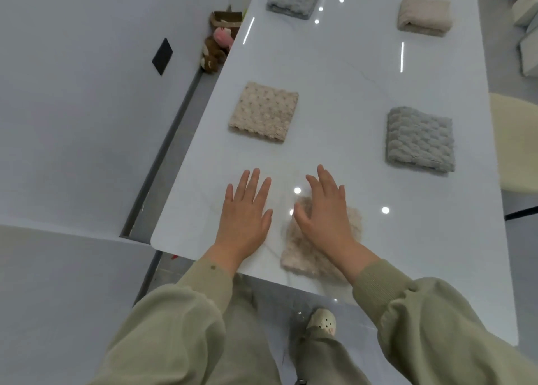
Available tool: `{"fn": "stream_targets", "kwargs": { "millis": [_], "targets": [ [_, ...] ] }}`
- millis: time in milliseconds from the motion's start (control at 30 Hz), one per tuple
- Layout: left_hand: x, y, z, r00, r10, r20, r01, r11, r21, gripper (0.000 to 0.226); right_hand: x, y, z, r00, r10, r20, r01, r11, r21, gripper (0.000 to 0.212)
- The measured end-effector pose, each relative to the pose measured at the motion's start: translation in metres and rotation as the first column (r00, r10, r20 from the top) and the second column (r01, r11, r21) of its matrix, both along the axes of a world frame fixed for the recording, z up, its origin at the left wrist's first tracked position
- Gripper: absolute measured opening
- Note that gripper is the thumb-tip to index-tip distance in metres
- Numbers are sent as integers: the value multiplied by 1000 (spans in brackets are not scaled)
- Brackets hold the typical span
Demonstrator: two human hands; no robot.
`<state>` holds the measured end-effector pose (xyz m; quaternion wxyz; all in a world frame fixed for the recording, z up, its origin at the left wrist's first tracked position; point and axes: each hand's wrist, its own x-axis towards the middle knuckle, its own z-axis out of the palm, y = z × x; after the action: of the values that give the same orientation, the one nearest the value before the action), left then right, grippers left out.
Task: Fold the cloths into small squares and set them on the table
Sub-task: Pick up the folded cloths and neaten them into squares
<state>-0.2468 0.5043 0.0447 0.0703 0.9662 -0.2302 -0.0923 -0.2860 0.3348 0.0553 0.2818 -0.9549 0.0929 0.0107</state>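
Setting-down step, judged nearly done. Right hand (pixel 326 212), fingers spread and loosely bent, gripping nothing, lies over the folded fluffy beige cloth (pixel 302 256) at the near edge of the glossy white tabletop (pixel 343 87). Left hand (pixel 246 212) is beside it, fingers straight and apart. Next move calls for pressing flat and squaring the edges.

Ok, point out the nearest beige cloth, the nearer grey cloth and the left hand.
nearest beige cloth (pixel 302 256): head view, its bare left part.
nearer grey cloth (pixel 420 140): head view, middle of its top.
left hand (pixel 244 218): head view, its back.
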Motion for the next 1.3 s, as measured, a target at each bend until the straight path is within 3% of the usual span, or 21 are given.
{"fn": "stream_targets", "kwargs": {
  "millis": [200, 367, 533, 800, 1000, 1167, 1300],
  "targets": [
    [66, 32, -5, 996, -68, -54, 65, 996, -59, 62, 53, 36, -7, 999, -27, -32, 23, 992, -127, 61],
    [138, 70, -9, 980, -150, -134, 120, 970, -211, 63, 103, 78, -7, 980, -187, -64, 186, 982, -22, 63],
    [185, 75, -5, 938, -72, -340, -101, 879, -466, 60, 130, 91, -8, 933, -346, -97, 360, 909, 209, 61],
    [243, 34, -5, 820, -54, -569, -381, 690, -615, 55, 177, 42, -13, 831, -538, -145, 541, 718, 438, 57],
    [276, -2, -9, 714, -33, -700, -626, 416, -659, 53, 229, 13, -21, 786, -615, -59, 532, 626, 570, 47],
    [274, -15, -19, 738, -40, -674, -590, 447, -673, 51, 246, 17, -33, 808, -586, -54, 500, 635, 588, 47],
    [278, -10, -18, 726, -5, -688, -635, 380, -673, 48, 249, 17, -36, 820, -571, -35, 462, 626, 628, 50]
  ]
}}
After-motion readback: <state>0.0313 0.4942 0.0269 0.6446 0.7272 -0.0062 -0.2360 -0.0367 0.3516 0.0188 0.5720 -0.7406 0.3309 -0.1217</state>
